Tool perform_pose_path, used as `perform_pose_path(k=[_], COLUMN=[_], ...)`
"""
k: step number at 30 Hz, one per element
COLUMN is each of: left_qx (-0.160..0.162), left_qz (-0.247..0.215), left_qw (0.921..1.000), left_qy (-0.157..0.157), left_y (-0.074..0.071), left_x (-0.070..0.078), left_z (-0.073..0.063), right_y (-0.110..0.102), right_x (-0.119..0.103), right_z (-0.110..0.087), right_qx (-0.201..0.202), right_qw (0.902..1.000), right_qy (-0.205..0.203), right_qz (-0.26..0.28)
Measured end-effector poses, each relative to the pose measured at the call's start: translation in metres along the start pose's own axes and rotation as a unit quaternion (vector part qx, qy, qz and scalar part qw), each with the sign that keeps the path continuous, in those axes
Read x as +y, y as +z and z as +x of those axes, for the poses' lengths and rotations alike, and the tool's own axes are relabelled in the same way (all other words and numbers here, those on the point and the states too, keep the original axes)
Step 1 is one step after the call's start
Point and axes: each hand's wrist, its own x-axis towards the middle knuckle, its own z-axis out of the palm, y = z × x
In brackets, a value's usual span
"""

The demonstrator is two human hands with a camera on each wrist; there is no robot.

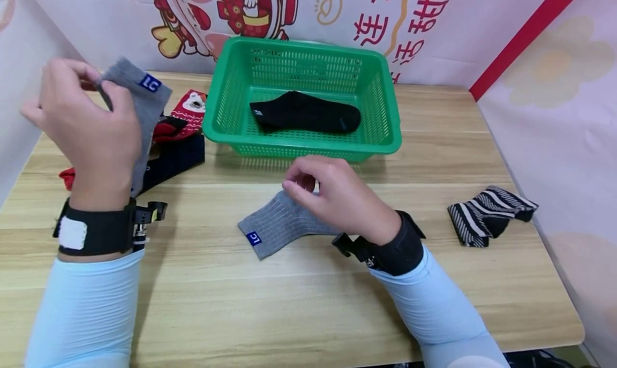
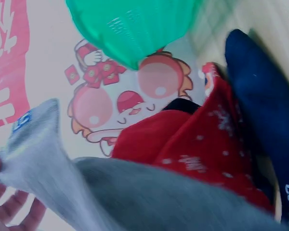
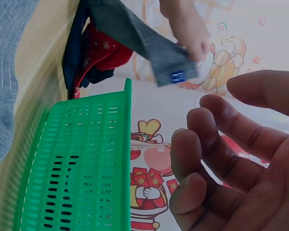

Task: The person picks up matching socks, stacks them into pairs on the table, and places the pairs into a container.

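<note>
My left hand point(image 1: 89, 121), raised at the left, pinches a grey ribbed sock point(image 1: 149, 103) by its cuff, and the sock hangs down with its blue LC label facing up. In the left wrist view that grey sock point(image 2: 48, 168) stretches across the lower part. A second grey sock point(image 1: 277, 223) with the same label lies flat at the middle of the table. Over its toe end hovers my right hand point(image 1: 339, 194), which partly hides it. The right wrist view shows the fingers point(image 3: 202, 125) of this hand loosely bent, with nothing between them.
A green plastic basket point(image 1: 301, 151) stands at the back with a black sock point(image 1: 306, 113) in it. Red patterned socks point(image 1: 190, 111) and a dark navy sock point(image 1: 175, 162) lie behind the left hand. A black-and-white striped sock point(image 1: 489, 215) is near the right edge.
</note>
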Motion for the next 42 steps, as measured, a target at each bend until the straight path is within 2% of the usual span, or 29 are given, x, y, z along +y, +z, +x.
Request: perform_pose_path(k=[3,6,11,13,16,21,24,28,33,38,42], left_qx=[0.032,0.048,0.058,0.046,0.015,-0.057,-0.098,-0.152,-0.201,-0.249,-0.306], left_qz=[-0.066,-0.13,-0.237,-0.269,-0.297,-0.313,-0.336,-0.368,-0.397,-0.413,-0.435], left_qw=[0.9971,0.9893,0.9677,0.9593,0.9505,0.9407,0.927,0.9049,0.8815,0.8632,0.8404], left_qy=[0.02,0.045,0.064,0.074,0.09,0.117,0.135,0.151,0.158,0.15,0.105], left_y=[-0.005,-0.011,-0.016,-0.016,-0.014,-0.013,-0.012,-0.009,-0.007,-0.007,-0.01], left_x=[0.007,0.017,0.038,0.045,0.053,0.065,0.072,0.079,0.085,0.088,0.089], left_z=[-0.001,-0.005,-0.017,-0.025,-0.037,-0.057,-0.069,-0.082,-0.095,-0.098,-0.095], right_y=[-0.001,-0.001,0.0,0.001,0.003,0.007,0.01,0.015,0.024,0.029,0.028], right_x=[0.001,0.001,0.002,0.003,0.005,0.006,0.006,0.006,0.006,0.006,0.006], right_z=[0.0,0.0,0.002,0.004,0.005,0.008,0.01,0.012,0.011,0.009,0.008], right_qx=[0.004,0.011,0.024,0.029,0.037,0.045,0.035,-0.003,-0.049,-0.065,-0.049], right_qw=[1.0,0.9999,0.9996,0.9993,0.9985,0.9948,0.9889,0.9775,0.966,0.9597,0.9624], right_qy=[0.004,0.007,0.009,0.012,0.017,0.021,0.026,0.039,0.057,0.073,0.07], right_qz=[-0.002,-0.001,0.009,0.018,0.037,0.089,0.142,0.207,0.247,0.263,0.258])
